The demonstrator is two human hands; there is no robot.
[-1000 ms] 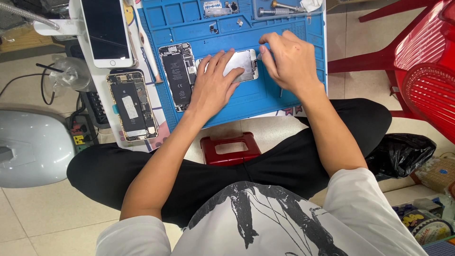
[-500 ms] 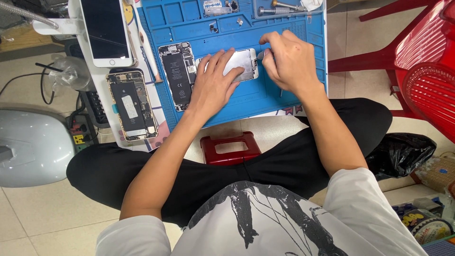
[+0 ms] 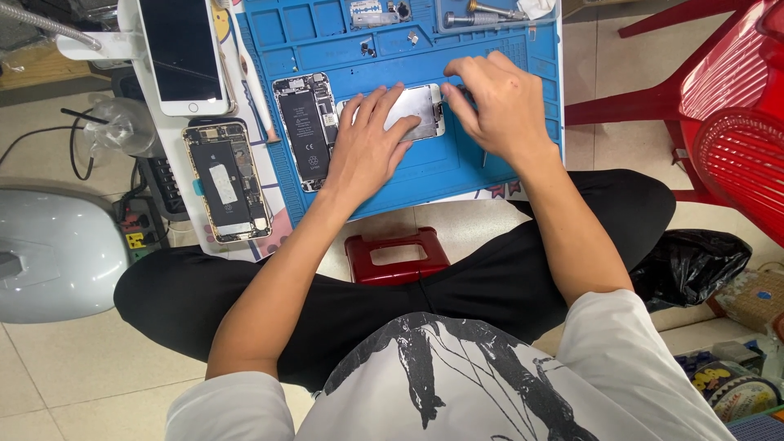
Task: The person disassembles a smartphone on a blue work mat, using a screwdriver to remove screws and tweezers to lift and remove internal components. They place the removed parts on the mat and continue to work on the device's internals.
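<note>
My left hand (image 3: 367, 147) lies flat on a detached phone screen panel (image 3: 418, 110), metal back up, pinning it to a blue repair mat (image 3: 457, 175). At the panel's right end my right hand (image 3: 500, 106) has its fingers curled on a thin tool (image 3: 483, 155); its tip is hidden under the hand. Just left of my left hand lies an opened phone body (image 3: 306, 131) showing its black battery.
A second opened phone (image 3: 224, 181) and a white phone with a dark screen (image 3: 181, 53) lie left of the mat. Screwdrivers and small parts (image 3: 482, 15) fill the mat's top trays. Red plastic chairs (image 3: 727, 122) stand right; a grey rounded object (image 3: 49, 249) left.
My right hand has shifted very slightly at the panel's right end. My left hand stays pressed on the panel.
</note>
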